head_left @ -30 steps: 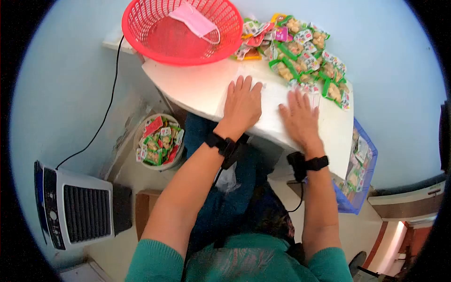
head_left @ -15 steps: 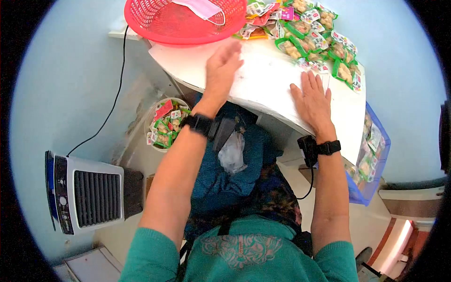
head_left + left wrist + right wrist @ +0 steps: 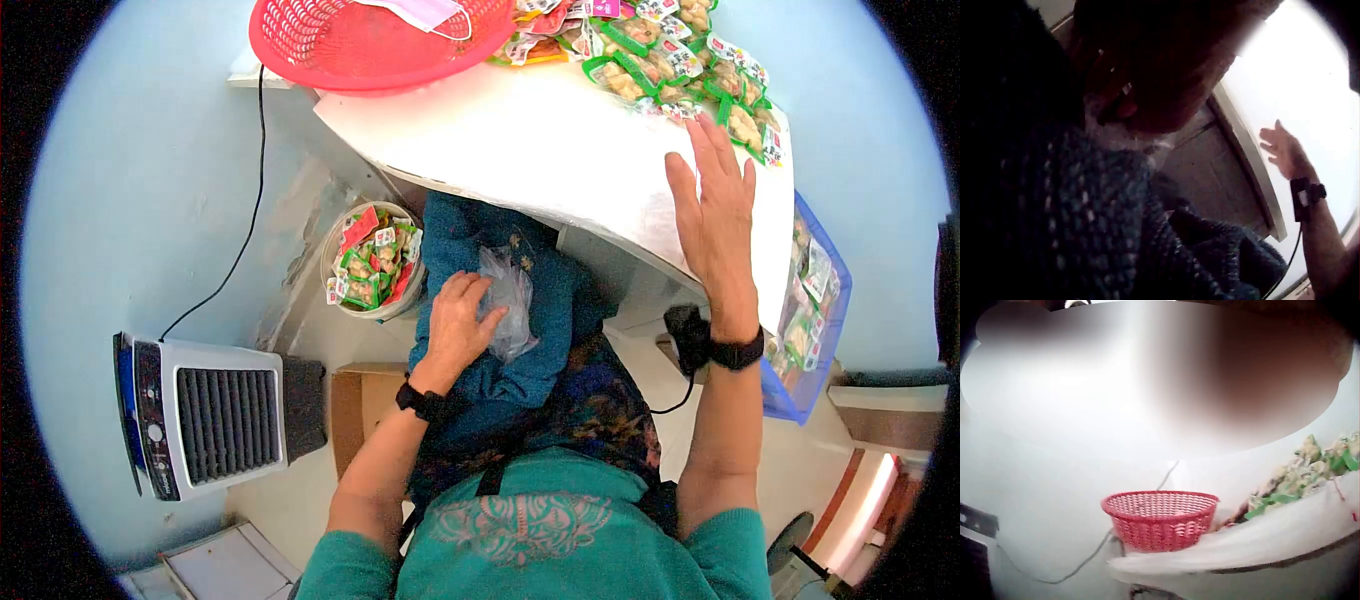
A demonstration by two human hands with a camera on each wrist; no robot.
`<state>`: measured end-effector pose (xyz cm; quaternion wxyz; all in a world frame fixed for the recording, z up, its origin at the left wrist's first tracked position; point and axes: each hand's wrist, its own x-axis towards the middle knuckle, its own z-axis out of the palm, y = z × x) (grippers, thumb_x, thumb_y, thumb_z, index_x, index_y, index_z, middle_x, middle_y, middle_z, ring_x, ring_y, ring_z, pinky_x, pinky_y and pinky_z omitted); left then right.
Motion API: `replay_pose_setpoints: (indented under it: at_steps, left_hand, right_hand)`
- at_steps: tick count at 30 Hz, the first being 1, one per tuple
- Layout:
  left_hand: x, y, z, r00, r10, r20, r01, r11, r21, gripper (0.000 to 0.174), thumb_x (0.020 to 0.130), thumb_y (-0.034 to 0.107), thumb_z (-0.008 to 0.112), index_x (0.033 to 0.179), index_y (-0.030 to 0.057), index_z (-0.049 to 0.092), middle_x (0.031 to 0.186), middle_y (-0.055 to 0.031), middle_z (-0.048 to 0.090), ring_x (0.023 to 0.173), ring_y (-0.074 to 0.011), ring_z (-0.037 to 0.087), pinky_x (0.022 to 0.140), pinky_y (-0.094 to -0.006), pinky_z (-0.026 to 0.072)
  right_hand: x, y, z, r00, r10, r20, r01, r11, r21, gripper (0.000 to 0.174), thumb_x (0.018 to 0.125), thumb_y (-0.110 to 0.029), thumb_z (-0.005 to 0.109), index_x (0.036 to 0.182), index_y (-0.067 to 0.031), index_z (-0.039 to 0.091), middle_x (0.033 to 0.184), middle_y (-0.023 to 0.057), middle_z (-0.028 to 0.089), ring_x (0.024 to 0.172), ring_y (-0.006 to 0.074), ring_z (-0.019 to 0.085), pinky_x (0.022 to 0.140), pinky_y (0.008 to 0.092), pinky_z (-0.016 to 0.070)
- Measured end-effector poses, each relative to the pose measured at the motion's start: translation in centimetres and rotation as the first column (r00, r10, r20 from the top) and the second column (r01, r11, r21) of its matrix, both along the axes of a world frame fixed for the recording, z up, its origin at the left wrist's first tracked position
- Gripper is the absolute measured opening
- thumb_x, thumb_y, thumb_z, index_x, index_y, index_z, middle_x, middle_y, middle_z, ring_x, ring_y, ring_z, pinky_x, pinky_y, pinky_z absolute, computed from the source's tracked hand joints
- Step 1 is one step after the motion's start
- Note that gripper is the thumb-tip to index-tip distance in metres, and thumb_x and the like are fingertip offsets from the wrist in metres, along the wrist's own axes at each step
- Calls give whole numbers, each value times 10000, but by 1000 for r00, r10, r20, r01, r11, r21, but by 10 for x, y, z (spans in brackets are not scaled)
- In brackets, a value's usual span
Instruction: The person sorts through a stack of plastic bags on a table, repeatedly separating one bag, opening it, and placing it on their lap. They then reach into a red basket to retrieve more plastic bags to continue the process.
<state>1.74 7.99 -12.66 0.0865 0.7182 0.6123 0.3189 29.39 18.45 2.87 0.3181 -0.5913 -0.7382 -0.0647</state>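
The left hand (image 3: 462, 325) is at the lap, its slightly bent fingers and thumb apart at the left edge of a crumpled clear plastic bag (image 3: 513, 310). That bag lies on dark blue cloth (image 3: 545, 375). In the left wrist view the left hand (image 3: 1160, 69) is very dark, with the clear plastic (image 3: 1113, 131) against its fingertips. The right hand (image 3: 715, 210) has its fingers extended over the right part of the white table (image 3: 520, 150), holding nothing; its fingertips are near green-edged snack packets (image 3: 745, 125).
A red basket (image 3: 370, 55) with a pink mask (image 3: 425, 10) stands at the table's back left. Below are a bucket of packets (image 3: 335, 285), a cardboard box (image 3: 347, 420) and an air cooler (image 3: 225, 420). A blue crate (image 3: 832, 345) with packets is at the right.
The left hand has left the tabletop and come down to the plastic bag on the lap. The right hand has shifted right along the table, and the head view has moved.
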Motion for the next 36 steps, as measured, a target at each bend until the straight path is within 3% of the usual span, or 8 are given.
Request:
replay_pose_setpoints:
  at_steps: [1, 7, 13, 19, 25, 29, 32, 36]
  left_hand:
    - [-1, 1, -7, 1000, -3, 31, 3, 1000, -21, 271, 727, 166, 765, 931, 11, 678, 1095, -184, 648, 1105, -407, 564, 983, -460, 447]
    - [-15, 13, -18, 995, -98, 0, 98, 994, -52, 149, 762, 103, 711, 865, 6, 663, 1009, -160, 678, 1057, -359, 609, 960, -432, 465]
    - [-14, 4, 21, 900, 97, 425, -76, 995, -67, 36, 868, 49, 631, 851, 18, 634, 1017, -117, 698, 914, -230, 660, 855, -321, 499]
    - [-18, -10, 71, 396, 85, 914, 172, 971, -165, 64, 980, 92, 527, 949, 46, 559, 1079, -117, 681, 952, -127, 636, 819, -258, 498]
    - [-19, -24, 103, -155, -12, 988, 400, 913, 74, 152, 947, 172, 553, 1015, 37, 532, 1192, -242, 612, 1124, -421, 599, 1005, -537, 450]
    - [-22, -28, 108, -376, 5, 926, 492, 848, 196, 196, 915, 196, 597, 1006, 38, 525, 1166, -252, 614, 1132, -462, 579, 1011, -584, 424]
    - [-18, -29, 107, -383, -3, 924, 455, 870, 192, 255, 932, 266, 578, 1029, 37, 525, 1185, -256, 605, 1150, -481, 558, 1003, -597, 422]
    - [-21, -28, 106, -332, 93, 939, 495, 864, 89, 524, 962, 486, 479, 1158, 2, 517, 1224, -256, 589, 1190, -416, 552, 1016, -537, 433]
  right_hand:
    - [-5, -11, 7, 998, 64, -27, -62, 995, 83, 471, 935, -307, 583, 1304, -18, 537, 1419, 188, 471, 1353, 361, 393, 1129, 520, 256]
    - [-36, -69, 10, 859, 472, -197, -475, 879, 33, 358, 818, -94, 699, 1146, 14, 605, 1295, 211, 560, 1191, 389, 544, 1000, 425, 456]
    - [-45, -82, -33, 759, 505, -412, -606, 778, -163, 261, 821, -90, 696, 1056, 5, 637, 1187, 198, 623, 1052, 374, 619, 893, 423, 519]
    - [-45, -76, -60, 748, 508, -427, -627, 752, -205, 240, 866, -129, 661, 1063, 7, 641, 1105, 192, 659, 1022, 344, 643, 863, 389, 531]
    - [-51, -76, -45, 689, 0, -725, -552, 648, -525, 385, 918, -304, 644, 1100, 36, 626, 1092, 196, 667, 1028, 253, 651, 827, 362, 528]
    - [-48, -73, -72, 571, -19, -821, -610, 659, -440, 488, 942, -385, 611, 1088, 80, 613, 1075, 176, 677, 1047, 236, 638, 811, 356, 528]
    - [-40, -75, -76, 363, -180, -914, -827, 390, -405, 398, 961, -347, 596, 1044, 41, 629, 995, 146, 693, 954, 207, 672, 778, 342, 544]
    - [-35, -84, -56, 193, -232, -953, -816, 502, -287, 257, 981, -270, 574, 952, -20, 626, 880, 114, 704, 764, 196, 698, 693, 323, 578]
